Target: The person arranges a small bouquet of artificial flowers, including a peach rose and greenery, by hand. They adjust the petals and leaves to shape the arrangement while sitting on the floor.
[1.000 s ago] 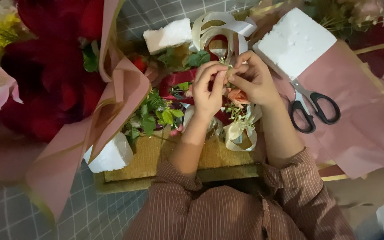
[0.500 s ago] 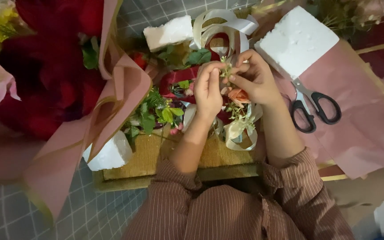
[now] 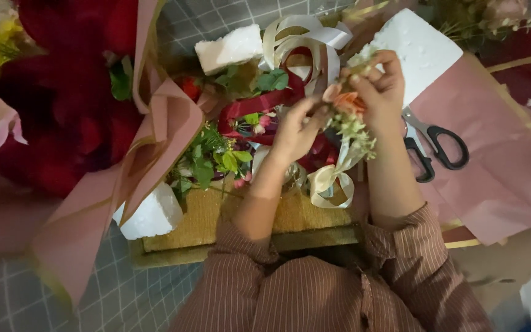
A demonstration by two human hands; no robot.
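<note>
Up and to the right go both hands since a second ago, lifted off the middle of the arrangement, and the little sprig has come up with them. Biggest thing in view is the red bouquet (image 3: 62,104) in its dusty pink wrapping paper (image 3: 155,141) at the left; more pink paper (image 3: 499,160) lies spread at the right, with a white foam block (image 3: 419,49) on it and black-handled scissors (image 3: 434,144) just beside the right wrist. Between them sits the woven tan base (image 3: 241,215), crowded with greenery (image 3: 210,160), red ribbon (image 3: 259,104) and cream ribbon loops (image 3: 302,37). Now the hands: the right hand (image 3: 382,86) is curled nearly closed, fingers pinched round the small flower sprig (image 3: 348,114), peach bloom at the top and pale green bits trailing below. The left hand (image 3: 296,129) is half closed, fingertips meeting at the sprig's bloom; whether it grips or only steadies, I can't tell from here. To my eye the thing to do well is a light pinch on the stem rather than the petals, keeping the sprig clear of the ribbon loops.
</note>
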